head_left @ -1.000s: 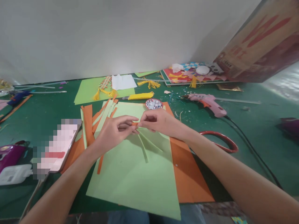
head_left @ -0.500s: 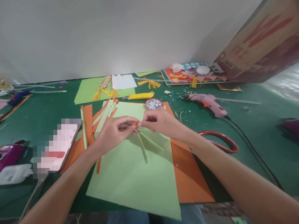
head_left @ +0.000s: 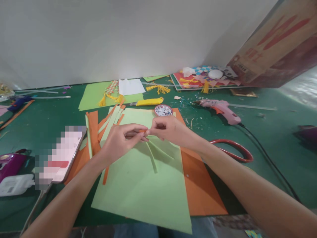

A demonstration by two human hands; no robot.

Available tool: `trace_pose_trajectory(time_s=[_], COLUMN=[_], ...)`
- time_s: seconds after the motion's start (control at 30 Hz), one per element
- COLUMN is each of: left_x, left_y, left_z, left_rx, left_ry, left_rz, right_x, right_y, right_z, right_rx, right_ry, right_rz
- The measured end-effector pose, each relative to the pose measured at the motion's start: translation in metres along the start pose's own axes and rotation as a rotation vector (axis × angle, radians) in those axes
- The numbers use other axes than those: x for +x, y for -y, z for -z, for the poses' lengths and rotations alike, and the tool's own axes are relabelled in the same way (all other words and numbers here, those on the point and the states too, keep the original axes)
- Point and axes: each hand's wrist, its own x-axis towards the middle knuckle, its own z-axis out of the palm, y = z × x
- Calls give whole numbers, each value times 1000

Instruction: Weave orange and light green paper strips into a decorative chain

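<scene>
Over the light green sheet, my left hand and my right hand meet fingertip to fingertip. Between them they pinch a small orange paper strip, mostly covered by the fingers. Narrow light green paper strips hang down from beneath the fingertips; whether they join the orange one is hidden. An orange sheet lies partly under the green sheet. To the left of my left hand are several loose orange and green strips.
A yellow utility knife and a round dish of small beads lie beyond my hands. On the right are a pink glue gun with its cord and a red ring-shaped handle. A phone lies left.
Hardly anything differs. Both hands keep their pinch on the orange strip in the same place, with only a very slight shift of the right arm.
</scene>
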Motion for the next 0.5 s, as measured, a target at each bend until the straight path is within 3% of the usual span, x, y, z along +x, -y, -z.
trace_pose_trajectory(time_s=[0.5], left_x=[0], left_y=[1], left_z=[-1], left_rx=[-8], left_ry=[-12], left_rz=[-1], right_x=[0], right_y=[-1], right_z=[-1], right_rx=[-6], right_ry=[-3], right_rz=[10])
